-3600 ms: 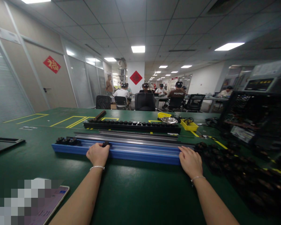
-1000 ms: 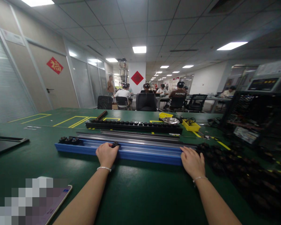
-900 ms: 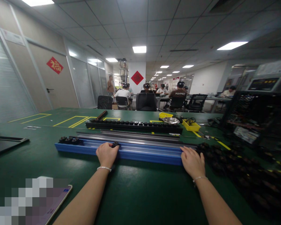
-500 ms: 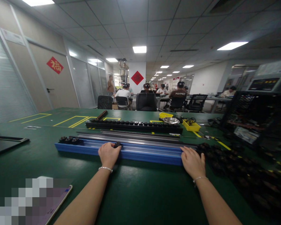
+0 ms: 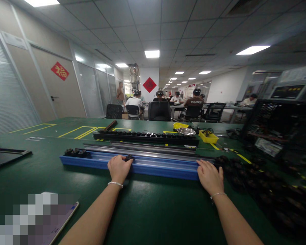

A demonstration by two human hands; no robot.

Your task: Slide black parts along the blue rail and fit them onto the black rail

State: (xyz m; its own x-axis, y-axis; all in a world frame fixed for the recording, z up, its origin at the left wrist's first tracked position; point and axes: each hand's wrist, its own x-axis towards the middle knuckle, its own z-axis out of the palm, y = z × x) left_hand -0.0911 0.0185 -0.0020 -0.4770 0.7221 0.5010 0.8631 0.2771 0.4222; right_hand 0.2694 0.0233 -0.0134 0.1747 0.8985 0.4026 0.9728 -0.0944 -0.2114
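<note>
At the worker's 12 o'clock, blue trough | left hand, 11 o'clock, pinches black block mid-trough; right hand, 1 o'clock, on trough's end, grip unclear | block likely light, stiff; hold by sides.

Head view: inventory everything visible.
Channel: one, blue, centre
Small piece: one, black, mid-channel
Channel pieces: several, black, left end
Loose pieces: many, dark, right
Loaded rail: one, black, beyond channel
Strips: several, grey, behind channel
Bins: two, yellow, far side
Dish: one, silver, beside bins
Phone: one, pale, near left
Table: one, green, foreground
Case: one, black, right
Signs: two, red, background
Chairs, people: several, varied, background
Left hand: one, bare, at small piece
Right hand: one, bare, on channel end
</note>
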